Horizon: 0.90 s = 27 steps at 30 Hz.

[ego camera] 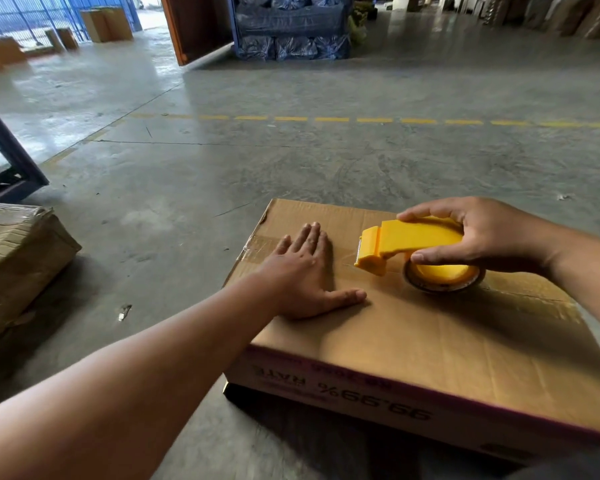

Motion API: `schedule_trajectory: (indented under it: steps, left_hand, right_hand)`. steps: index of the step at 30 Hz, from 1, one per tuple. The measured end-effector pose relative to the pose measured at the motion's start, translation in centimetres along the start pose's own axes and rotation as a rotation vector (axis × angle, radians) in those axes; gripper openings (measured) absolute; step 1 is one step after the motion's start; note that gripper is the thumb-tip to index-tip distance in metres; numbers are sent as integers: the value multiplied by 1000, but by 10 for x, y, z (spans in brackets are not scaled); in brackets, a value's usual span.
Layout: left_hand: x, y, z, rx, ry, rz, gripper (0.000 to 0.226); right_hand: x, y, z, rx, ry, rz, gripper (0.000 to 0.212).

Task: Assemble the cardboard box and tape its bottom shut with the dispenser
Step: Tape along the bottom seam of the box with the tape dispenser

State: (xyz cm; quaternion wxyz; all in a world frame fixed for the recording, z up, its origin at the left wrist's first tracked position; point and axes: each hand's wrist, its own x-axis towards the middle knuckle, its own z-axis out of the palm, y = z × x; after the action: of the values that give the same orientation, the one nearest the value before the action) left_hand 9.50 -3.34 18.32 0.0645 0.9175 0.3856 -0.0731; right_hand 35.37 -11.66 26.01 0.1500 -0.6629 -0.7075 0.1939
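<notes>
A brown cardboard box (pixel 413 341) stands upside down on the concrete floor, its flaps folded flat on top and its side print inverted. My left hand (pixel 302 271) lies flat and spread on the left part of the top, over the centre seam. My right hand (pixel 482 233) grips a yellow tape dispenser (pixel 409 244) whose roll rests on the seam at mid box, its cutter end pointing left toward my left hand. Clear tape runs along the seam from the left edge under my left hand.
A wrapped cardboard bundle (pixel 18 258) sits on the floor to the left. A dark metal frame (pixel 11 150) stands behind it. A dashed yellow line (pixel 361 120) crosses the floor ahead. Stacked boxes (pixel 106 24) and blue wrapped pallets (pixel 291 29) stand far back.
</notes>
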Motion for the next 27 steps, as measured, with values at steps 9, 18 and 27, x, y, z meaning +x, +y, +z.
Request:
schedule_trajectory:
  steps: [9, 18, 27]
  left_hand:
    - [12, 5, 1, -43, 17, 10, 126]
    - [14, 3, 2, -35, 25, 4, 125]
    - [15, 14, -3, -10, -11, -27, 126]
  right_hand:
    - [-9, 6, -8, -93, 2, -12, 68]
    - [-35, 42, -24, -34, 4, 7, 66]
    - [-64, 77, -28, 49, 76, 12, 66]
